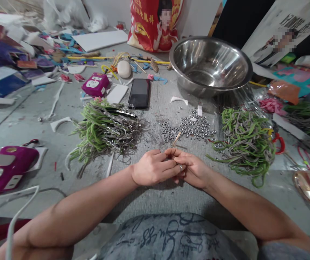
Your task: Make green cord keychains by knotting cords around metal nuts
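Observation:
My left hand (156,168) and my right hand (194,169) meet just in front of my body, low over the table. Both have their fingers bent and pinched together, fingertips touching. Whatever lies between the fingertips is too small or hidden to name. A silvery ring shape shows at the fingers. Just beyond the hands is a thin wooden stick (176,139); I cannot tell if it is held. A spread of small shiny metal rings or nuts (190,126) lies behind it. Green and grey cords with metal pieces (111,130) are bundled at left, and a tangled cord pile (247,141) at right.
A steel basin (211,68) stands at the back right, near a red bag (155,29). A black phone (139,93) lies behind the cords. Purple devices (95,84) and scraps (22,47) cover the left side. Someone's foot in a golden shoe (305,186) is at far right.

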Available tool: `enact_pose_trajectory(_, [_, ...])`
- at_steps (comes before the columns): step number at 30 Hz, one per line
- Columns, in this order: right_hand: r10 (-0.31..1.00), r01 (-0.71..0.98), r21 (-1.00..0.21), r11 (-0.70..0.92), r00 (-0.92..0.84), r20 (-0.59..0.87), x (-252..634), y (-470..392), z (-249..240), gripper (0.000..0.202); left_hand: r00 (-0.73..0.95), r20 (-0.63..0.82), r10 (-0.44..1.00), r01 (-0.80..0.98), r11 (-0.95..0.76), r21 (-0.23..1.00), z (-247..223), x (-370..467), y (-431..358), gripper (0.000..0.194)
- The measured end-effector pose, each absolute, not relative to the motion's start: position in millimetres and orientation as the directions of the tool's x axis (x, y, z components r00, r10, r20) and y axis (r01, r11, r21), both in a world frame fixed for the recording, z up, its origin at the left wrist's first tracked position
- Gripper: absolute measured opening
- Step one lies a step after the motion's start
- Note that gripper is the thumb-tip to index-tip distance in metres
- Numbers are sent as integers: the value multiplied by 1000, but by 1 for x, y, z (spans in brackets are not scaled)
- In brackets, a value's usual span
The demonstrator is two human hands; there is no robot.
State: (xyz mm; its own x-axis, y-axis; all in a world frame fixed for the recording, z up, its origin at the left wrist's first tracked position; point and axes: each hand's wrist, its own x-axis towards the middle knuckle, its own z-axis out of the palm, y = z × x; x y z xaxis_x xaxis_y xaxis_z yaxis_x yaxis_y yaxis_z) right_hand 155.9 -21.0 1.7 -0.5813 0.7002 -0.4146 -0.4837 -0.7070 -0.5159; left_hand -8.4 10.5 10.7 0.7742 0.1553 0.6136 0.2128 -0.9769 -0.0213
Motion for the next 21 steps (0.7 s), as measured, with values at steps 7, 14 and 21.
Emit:
enact_pose_trajectory(7, [708, -471, -536, -701, -554, -438, 154, -21, 3, 24, 794, 580, 179, 198, -980, 30, 5, -10, 11, 24])
enact_pose_trajectory(14, [771, -196, -775, -600, -400, -495, 161, -17, 10, 17, 775, 454, 439, 118, -807, 578, 1, -6, 14, 25])
enact_pose_trajectory(21, [972, 171, -983, 69, -234, 28, 174, -10, 10, 24, 689, -66, 722, 110, -14, 994, 10, -3, 16, 29])
